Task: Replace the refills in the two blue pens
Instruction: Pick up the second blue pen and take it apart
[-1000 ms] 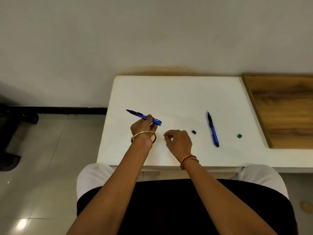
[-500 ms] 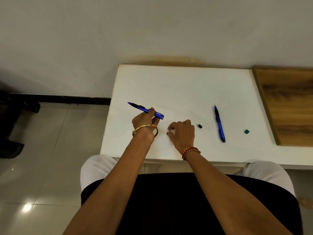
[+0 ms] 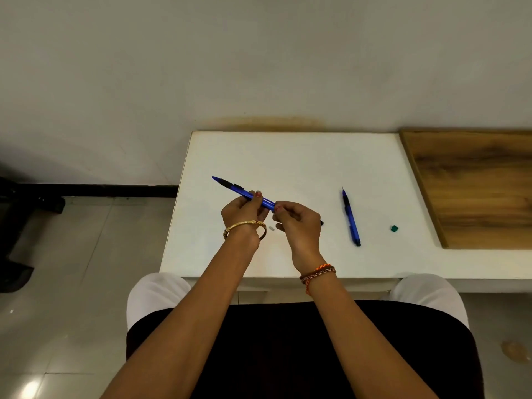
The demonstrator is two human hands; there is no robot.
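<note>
My left hand (image 3: 243,210) holds a blue pen (image 3: 234,188) above the white table (image 3: 288,156), tip pointing up and to the left. My right hand (image 3: 296,221) pinches the pen's rear end with thumb and fingertips. A second blue pen (image 3: 351,218) lies on the table to the right, tip pointing away from me. A small black piece (image 3: 321,223) peeks out just right of my right hand. A tiny white piece (image 3: 271,228) lies between my wrists. A small green cap (image 3: 394,228) lies further right.
A wooden board (image 3: 475,185) covers the table's right end. The wall runs right behind the table. The table's left edge drops to tiled floor (image 3: 72,269), where a dark object (image 3: 17,214) stands. My lap is under the front edge.
My right hand rose from the table to the rear end of the pen in my left hand. The left hand lifted the pen slightly. The camera tilted.
</note>
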